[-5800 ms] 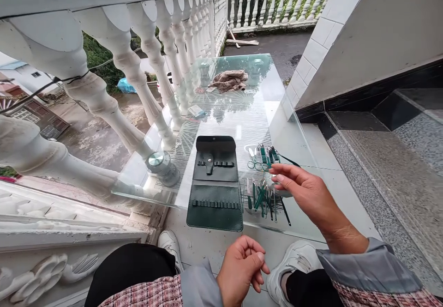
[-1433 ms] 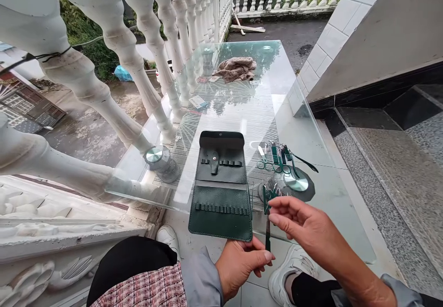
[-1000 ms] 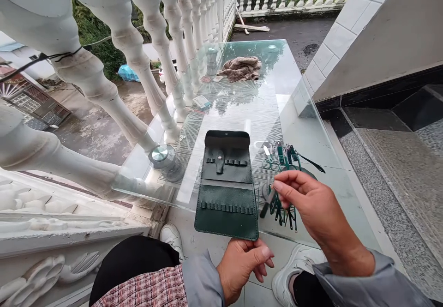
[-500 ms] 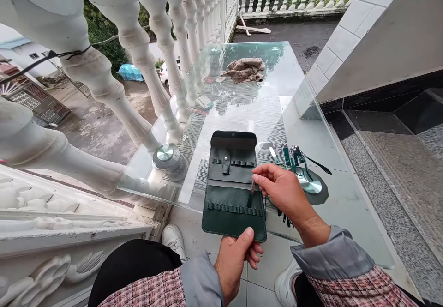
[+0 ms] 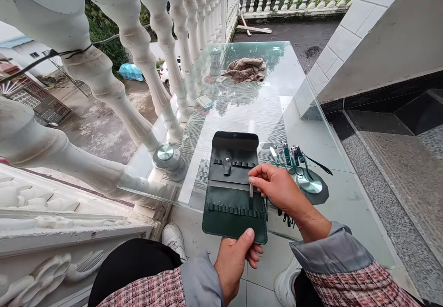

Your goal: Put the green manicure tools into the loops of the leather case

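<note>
An unfolded dark green manicure case (image 5: 221,224) lies tilted over the near edge of the glass table, with a row of small elastic loops on its lower panel. My left hand (image 5: 237,256) grips its bottom edge, thumb on top and fingers beneath. My right hand (image 5: 277,187) pinches the upper end of a slim flat manicure tool (image 5: 251,197), silvery above and dark green below. This tool stands over the right part of the loop row; whether its tip is inside a loop I cannot tell. Nail clippers (image 5: 286,152) and green-handled scissors (image 5: 294,169) lie right of the case.
The glass table (image 5: 242,113) stretches ahead beside a white balustrade (image 5: 141,62). A brown cloth (image 5: 245,69) and a small box (image 5: 205,102) rest on it farther back. Stone steps (image 5: 391,159) rise to the right.
My right hand has shifted slightly left, and the tool now stands more upright over the loops. The case has moved very slightly right in my left hand.
</note>
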{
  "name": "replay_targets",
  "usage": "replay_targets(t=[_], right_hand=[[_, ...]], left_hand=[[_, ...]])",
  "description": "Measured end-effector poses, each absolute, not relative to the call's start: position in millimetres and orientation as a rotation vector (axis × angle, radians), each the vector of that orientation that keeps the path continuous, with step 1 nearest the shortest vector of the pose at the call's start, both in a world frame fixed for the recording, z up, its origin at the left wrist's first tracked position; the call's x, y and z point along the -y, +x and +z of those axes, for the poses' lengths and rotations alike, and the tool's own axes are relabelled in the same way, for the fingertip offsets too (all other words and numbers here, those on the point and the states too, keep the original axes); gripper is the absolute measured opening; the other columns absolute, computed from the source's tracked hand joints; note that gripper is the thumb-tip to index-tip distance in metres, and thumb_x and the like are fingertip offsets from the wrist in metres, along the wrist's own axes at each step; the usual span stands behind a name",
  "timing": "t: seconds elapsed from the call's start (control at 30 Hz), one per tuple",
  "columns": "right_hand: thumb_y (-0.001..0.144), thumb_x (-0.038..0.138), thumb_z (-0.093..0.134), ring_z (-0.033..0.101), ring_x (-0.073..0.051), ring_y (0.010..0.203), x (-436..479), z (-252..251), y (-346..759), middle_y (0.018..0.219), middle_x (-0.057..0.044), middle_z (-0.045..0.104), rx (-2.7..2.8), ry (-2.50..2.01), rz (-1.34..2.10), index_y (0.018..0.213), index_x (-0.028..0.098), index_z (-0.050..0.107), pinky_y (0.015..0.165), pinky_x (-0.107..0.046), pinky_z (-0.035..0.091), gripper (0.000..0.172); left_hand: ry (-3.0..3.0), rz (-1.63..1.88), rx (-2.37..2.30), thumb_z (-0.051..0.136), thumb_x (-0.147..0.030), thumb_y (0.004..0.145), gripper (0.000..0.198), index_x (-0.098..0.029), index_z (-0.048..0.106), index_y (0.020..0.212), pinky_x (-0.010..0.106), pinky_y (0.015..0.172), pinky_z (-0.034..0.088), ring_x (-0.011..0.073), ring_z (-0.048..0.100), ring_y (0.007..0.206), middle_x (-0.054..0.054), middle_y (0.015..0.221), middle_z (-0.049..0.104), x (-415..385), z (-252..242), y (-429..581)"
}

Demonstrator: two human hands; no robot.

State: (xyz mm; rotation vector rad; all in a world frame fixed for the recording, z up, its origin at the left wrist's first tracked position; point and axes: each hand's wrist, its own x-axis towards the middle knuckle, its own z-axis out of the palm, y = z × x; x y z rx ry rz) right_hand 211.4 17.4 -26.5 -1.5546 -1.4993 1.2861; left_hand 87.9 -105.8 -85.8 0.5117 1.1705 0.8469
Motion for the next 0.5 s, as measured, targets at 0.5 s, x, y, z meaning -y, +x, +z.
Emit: replay_targets(t=[0.5], right_hand=[[0.07,0.031,0.055,0.052,-0.013,0.053,-16.9,-26.8,217.5,0.057,0.003,0.055,1.694,-1.677,1.145,0.07,0.022,0.055,0.05,-0.025,0.039,0.009]], left_hand=[[0.544,0.881,-1.235,0.059,-0.067,0.067,0.053,-0.014,0.058,0.061,0.028,0.052,0.034,0.0121,0.043,0.049,0.004,0.058,0.058,108.1,-85.2,87.5]])
